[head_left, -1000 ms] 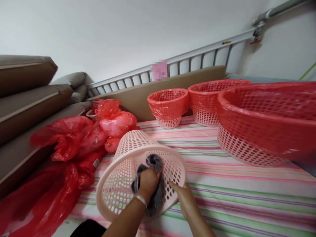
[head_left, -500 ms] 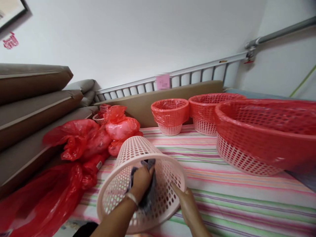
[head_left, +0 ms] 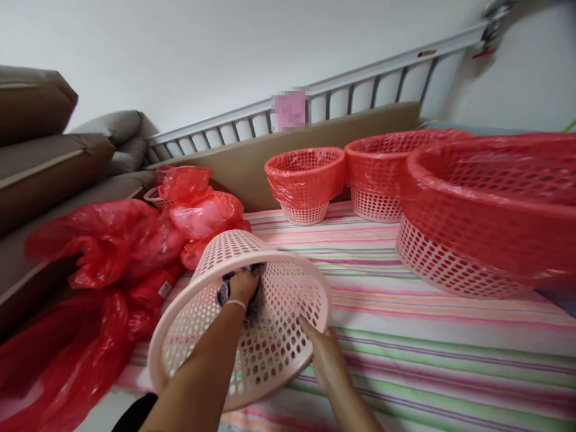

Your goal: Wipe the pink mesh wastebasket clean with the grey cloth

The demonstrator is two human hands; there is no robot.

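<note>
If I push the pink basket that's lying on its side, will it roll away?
It might! The pink basket has a round rim, but its bottom looks narrower, so it would probably roll in a curve. It's probably light for its size, because its thin wall is full of holes. It looks fairly stiff too, since it seems to hold its shape lying down.

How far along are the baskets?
Done, by looks: three upright baskets with red plastic over their rims. In hand: tipped basket, left hand inside on a dark cloth, right hand at the rim. Left, probably: plastic on its bare rim. Can't tell: half-hidden basket by the red bags.
</note>
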